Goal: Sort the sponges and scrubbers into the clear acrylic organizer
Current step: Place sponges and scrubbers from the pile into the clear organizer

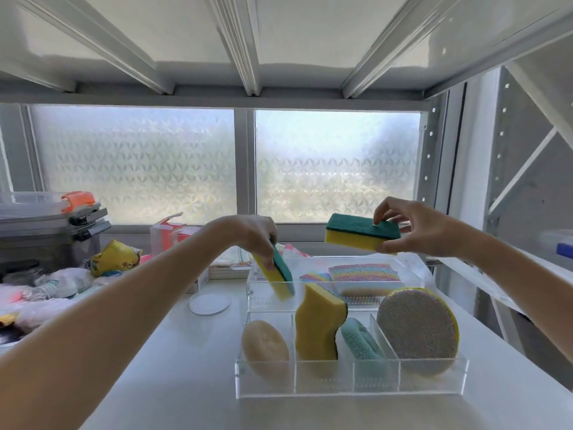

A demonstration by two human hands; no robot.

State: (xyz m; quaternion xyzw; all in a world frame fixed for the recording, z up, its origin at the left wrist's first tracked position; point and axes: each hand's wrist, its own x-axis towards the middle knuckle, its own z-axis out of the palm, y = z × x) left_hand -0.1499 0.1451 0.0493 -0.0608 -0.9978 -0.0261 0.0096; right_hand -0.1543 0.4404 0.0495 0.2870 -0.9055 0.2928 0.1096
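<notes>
The clear acrylic organizer stands on the white table. Its front row holds a beige oval sponge, a curved yellow sponge, a teal scrubber and a round glittery scrubber. Rainbow-striped scrubbers lie in the back section. My left hand grips a yellow-green sponge, tilted steeply with its lower end inside the back left section. My right hand holds a second yellow-green sponge level in the air above the organizer's back edge.
A round clear lid lies left of the organizer. Further left sit crumpled bags and a yellow pouch, stacked plastic boxes and a clear container with orange parts. A frosted window is behind; shelf beams hang overhead.
</notes>
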